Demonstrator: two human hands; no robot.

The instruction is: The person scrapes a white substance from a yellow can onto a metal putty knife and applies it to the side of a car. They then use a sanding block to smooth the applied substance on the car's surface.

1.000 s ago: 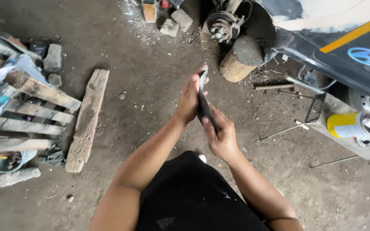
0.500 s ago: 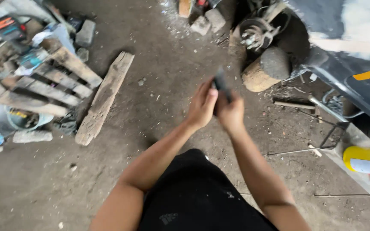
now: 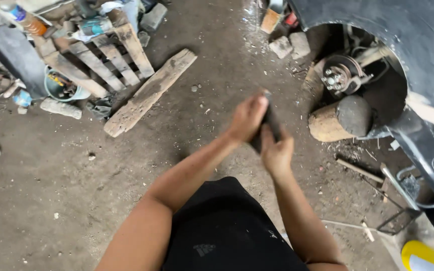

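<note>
Here the left hand point(image 3: 247, 118) and the right hand point(image 3: 276, 150) are both closed around a dark flat object point(image 3: 269, 123), held between them above the dirt floor point(image 3: 126, 165). It looks thin, stiff and light; its long edges seem the best hold.

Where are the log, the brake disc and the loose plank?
log point(image 3: 340, 119), head view, on its dark rounded end
brake disc point(image 3: 338, 75), head view, on the hub face
plank point(image 3: 149, 93), head view, on the middle of its top face
</note>
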